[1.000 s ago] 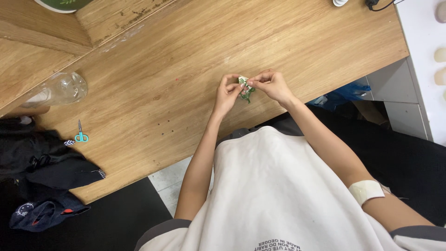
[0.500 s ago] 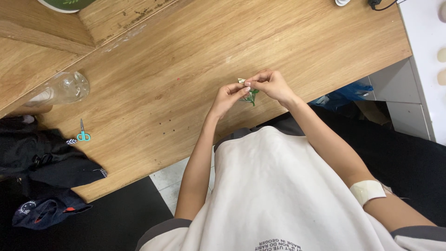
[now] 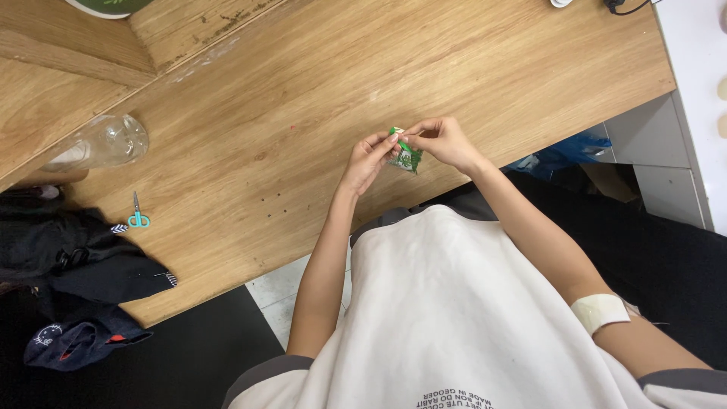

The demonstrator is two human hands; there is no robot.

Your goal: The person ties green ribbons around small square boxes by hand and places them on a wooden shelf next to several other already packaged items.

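Note:
A small green and white packet [image 3: 407, 157] is held just above the near edge of a wooden table [image 3: 318, 98]. My left hand [image 3: 369, 159] pinches its top left corner with fingertips. My right hand [image 3: 443, 141] pinches the top right of the same packet, fingers curled over it. The two hands almost touch at the packet's upper edge. Most of the packet hangs below the fingers and shows between the hands.
A clear plastic bottle [image 3: 102, 144] lies on its side at the table's left. Small teal-handled scissors [image 3: 137, 214] rest near the left edge. Dark clothing [image 3: 72, 265] is piled at the lower left. A blue bag [image 3: 556, 155] sits under the table to the right.
Both hands with the packet have shifted slightly, and the packet now hangs lower and more visibly between the fingers. The view has drifted a little.

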